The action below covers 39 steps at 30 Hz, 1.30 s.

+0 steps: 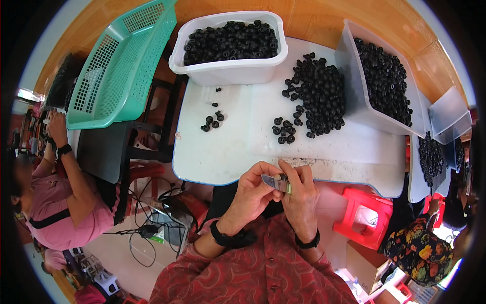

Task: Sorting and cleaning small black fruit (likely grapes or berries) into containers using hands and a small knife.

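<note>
My hands meet just off the table's near edge. My right hand (302, 195) is closed around a small knife whose short, flat blade (271, 181) points left, with a bit of green handle (289, 187) between the fingers. Against the blade, my left hand (249, 188) is pinched on a small black part (283, 177), mostly hidden by fingertips. Beyond the hands, a pile of round black parts (321, 93) lies on the white table (228, 152). Several more black parts (209, 121) are scattered at left.
A white tub (223, 76) full of black parts stands at the back; a translucent bin (357, 96) of them stands right. At left are a green basket (114, 76) and a person in pink (66, 202). Red stool (362, 218) at lower right; cables (147, 230) on the floor.
</note>
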Available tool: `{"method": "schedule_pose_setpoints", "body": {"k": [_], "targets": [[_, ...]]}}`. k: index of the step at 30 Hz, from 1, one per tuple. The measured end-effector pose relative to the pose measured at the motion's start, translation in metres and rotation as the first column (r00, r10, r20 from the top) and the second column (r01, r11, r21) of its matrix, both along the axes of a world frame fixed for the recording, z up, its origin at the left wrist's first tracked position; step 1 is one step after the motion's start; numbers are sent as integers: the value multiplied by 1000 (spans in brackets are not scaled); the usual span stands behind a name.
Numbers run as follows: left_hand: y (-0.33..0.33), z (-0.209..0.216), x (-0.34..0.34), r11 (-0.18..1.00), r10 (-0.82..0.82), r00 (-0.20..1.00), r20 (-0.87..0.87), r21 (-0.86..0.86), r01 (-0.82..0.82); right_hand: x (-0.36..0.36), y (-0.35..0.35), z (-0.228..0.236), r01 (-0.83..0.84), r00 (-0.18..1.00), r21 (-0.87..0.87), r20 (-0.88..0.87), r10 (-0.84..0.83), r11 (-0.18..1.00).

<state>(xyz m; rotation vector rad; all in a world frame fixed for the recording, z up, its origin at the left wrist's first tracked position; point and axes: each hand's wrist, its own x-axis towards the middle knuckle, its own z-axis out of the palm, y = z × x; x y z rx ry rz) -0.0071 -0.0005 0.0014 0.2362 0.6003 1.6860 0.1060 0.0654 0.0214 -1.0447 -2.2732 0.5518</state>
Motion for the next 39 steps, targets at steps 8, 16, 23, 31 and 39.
{"method": "schedule_pose_setpoints", "body": {"k": [8,16,23,31,39], "targets": [[-1,-1,2,1000,1,1000,-13,4,-1,0,0,3,13,1000,-5,8,-13,1000],[-1,7,0,997,-14,998,-62,76,18,11,14,-22,126,991,-141,-31,-132,982],[2,-4,-1,999,26,1000,-17,-29,-27,13,2,7,-277,826,-722,-515,-227,634],[2,-9,3,992,98,991,-87,-74,-104,5,-6,-9,-238,783,-570,-592,-192,787],[2,-11,3,985,139,986,-98,-87,-147,2,-10,-11,-204,796,-516,-582,-165,832]]}}
